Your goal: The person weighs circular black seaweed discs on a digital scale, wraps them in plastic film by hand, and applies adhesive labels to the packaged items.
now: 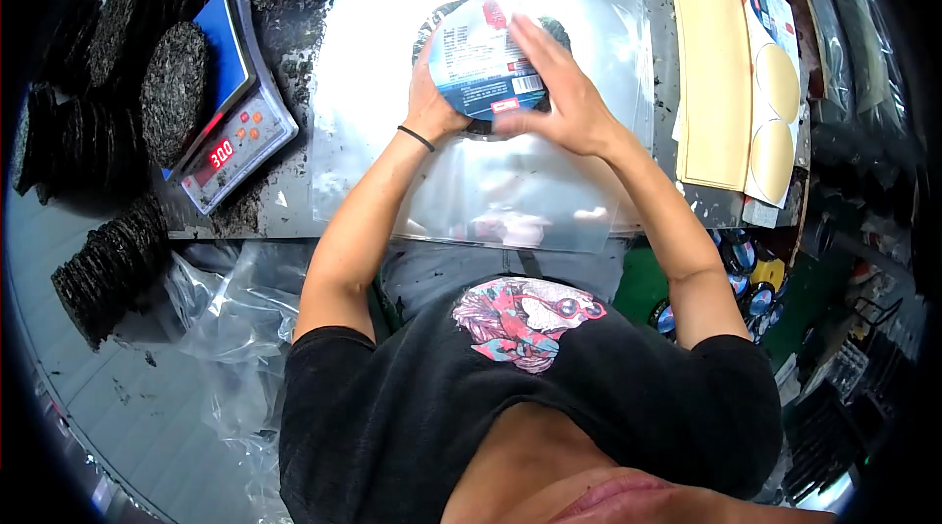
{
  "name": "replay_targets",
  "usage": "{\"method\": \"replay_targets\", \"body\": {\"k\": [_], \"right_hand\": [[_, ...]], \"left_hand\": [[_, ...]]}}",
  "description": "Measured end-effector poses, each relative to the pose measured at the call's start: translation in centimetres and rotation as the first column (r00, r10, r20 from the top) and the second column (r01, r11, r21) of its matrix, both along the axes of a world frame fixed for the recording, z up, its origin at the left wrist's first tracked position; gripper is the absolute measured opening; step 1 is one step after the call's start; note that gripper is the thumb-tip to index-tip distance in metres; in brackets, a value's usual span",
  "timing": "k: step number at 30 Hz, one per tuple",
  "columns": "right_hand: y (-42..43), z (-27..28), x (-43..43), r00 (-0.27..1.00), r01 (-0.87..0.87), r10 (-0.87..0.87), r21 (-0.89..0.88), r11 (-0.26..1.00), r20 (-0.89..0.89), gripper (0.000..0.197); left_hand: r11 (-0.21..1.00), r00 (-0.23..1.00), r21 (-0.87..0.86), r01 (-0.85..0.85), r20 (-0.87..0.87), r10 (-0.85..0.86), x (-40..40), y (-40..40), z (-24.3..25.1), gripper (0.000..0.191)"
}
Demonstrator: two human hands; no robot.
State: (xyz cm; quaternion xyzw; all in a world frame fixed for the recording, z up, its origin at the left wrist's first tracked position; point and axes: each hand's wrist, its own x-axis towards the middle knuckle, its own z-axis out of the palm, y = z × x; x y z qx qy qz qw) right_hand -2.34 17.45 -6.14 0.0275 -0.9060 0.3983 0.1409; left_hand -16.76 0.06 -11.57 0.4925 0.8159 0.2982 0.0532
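A round blue-and-white printed label (475,57) lies over a dark round cake (556,31), probably dried seaweed, in the middle of the worktop. My left hand (434,104) grips the left side of this labelled cake, with its fingers partly hidden behind it. My right hand (563,93) is spread over the label's right side, thumb low and fingers high, slightly blurred. Beneath both hands lies a stack of clear plastic bags (353,156), bright with glare. Whether the cake is inside a bag is hard to make out.
A digital scale (272,123) with a blue plate stands at left, a dark round cake (174,93) leaning on it. Stacked cakes (110,266) sit farther left. Yellowish backing sheets (710,68) and a sticker sheet (773,82) lie at right. Crumpled clear plastic (235,325) hangs below.
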Motion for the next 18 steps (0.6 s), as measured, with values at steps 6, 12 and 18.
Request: {"method": "replay_targets", "body": {"k": [6, 12, 18], "right_hand": [[-4.7, -2.8, -4.1, 0.968, 0.200, -0.218, 0.144, 0.969, 0.122, 0.083], [-6.7, -2.0, -4.7, 0.954, 0.225, -0.296, 0.522, 0.823, 0.054, 0.065], [1.0, -3.0, -2.4, 0.969, 0.243, -0.247, -0.264, 0.934, 0.017, 0.055]], "left_hand": [[0.901, 0.682, 0.415, -0.127, 0.696, -0.225, -1.6, -0.3, 2.9, 0.127], [0.909, 0.987, 0.413, -0.054, 0.158, -0.013, -1.7, -3.5, 3.2, 0.072], [0.976, 0.932, -0.086, -0.202, -0.324, 0.165, 0.6, -4.5, 2.7, 0.066]]}}
